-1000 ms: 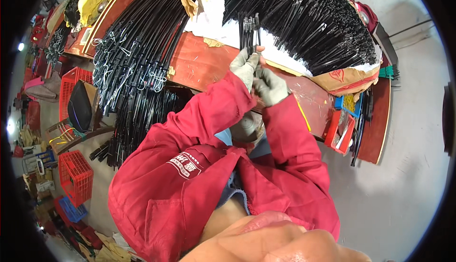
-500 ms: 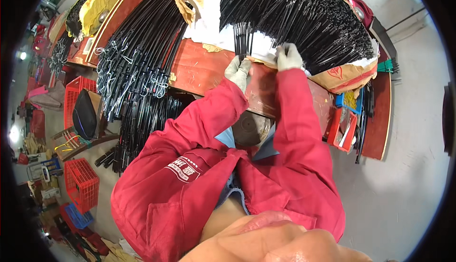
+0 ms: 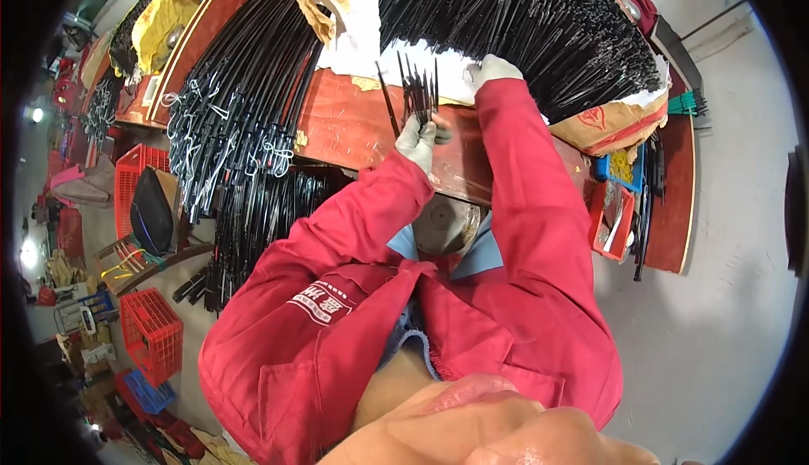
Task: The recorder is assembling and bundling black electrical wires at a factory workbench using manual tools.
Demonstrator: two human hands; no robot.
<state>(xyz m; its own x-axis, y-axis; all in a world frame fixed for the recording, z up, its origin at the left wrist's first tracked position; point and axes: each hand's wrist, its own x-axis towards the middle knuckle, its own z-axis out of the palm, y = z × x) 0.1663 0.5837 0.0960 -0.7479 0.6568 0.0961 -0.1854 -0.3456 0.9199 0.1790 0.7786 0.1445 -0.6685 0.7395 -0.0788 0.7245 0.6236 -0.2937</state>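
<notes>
My left hand [image 3: 417, 143], in a pale work glove, is closed round a small bunch of thin black rods [image 3: 413, 90]. The rods point away from me and spread apart at their far ends. My right hand [image 3: 495, 71], gloved too, is at the near edge of a large heap of similar black rods [image 3: 522, 27]. Its fingers look bent in against the rod ends, and what they hold is hidden. White and brown paper [image 3: 451, 77] lies under the heap, on the red tabletop [image 3: 345, 124].
Left on the table, long black rods with white cord loops [image 3: 244, 111] lie in a row. A torn paper wrapper [image 3: 350, 2] separates them from the heap. Blue [image 3: 625, 166] and red [image 3: 611, 221] bins sit at the right edge. Red crates [image 3: 152, 334] stand on the floor at left.
The rods in my left hand have spread apart, and that hand has moved slightly left and nearer me. My right hand has shifted left and farther from me along the heap's edge.
</notes>
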